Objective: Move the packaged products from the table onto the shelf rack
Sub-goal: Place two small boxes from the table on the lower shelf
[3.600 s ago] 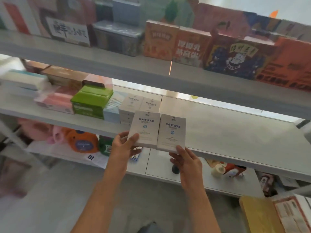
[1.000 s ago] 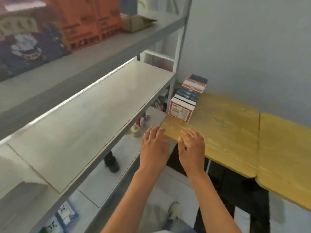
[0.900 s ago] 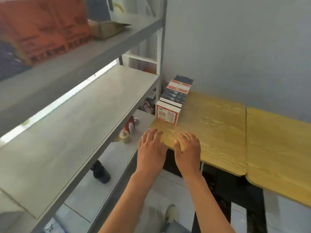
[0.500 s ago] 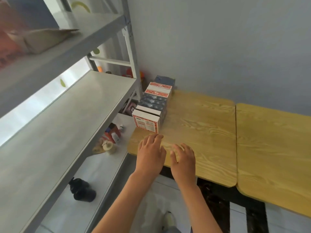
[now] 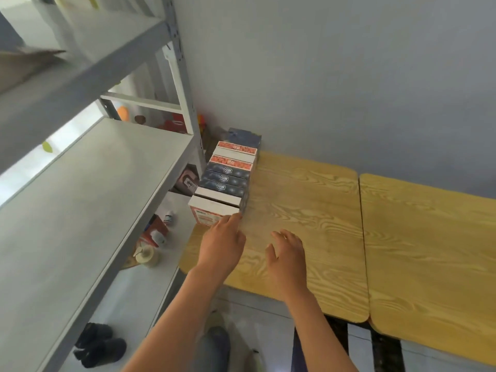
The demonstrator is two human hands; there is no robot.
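Note:
A row of packaged boxes (image 5: 226,178) stands on the yellow wooden table (image 5: 303,210) at its far left corner, beside the grey shelf rack (image 5: 88,189). The nearest box (image 5: 210,212) is white and red; behind it come dark blue boxes, then red-topped ones. My left hand (image 5: 222,238) reaches forward with straight fingers, its fingertips at the near face of the nearest box. Over the bare table to the right of that hand, my right hand (image 5: 287,253) hovers open and holds nothing.
The rack's middle shelf is bare here. Its lower shelf carries small bottles (image 5: 157,232) and a tape roll (image 5: 146,255). A dark object (image 5: 98,345) lies on the floor level below. A second yellow table (image 5: 429,253) adjoins on the right. A grey wall stands behind.
Earlier both hands set white boxes on the middle shelf. Since then the view has swung right to the table, and both empty hands have reached forward to the row of boxes.

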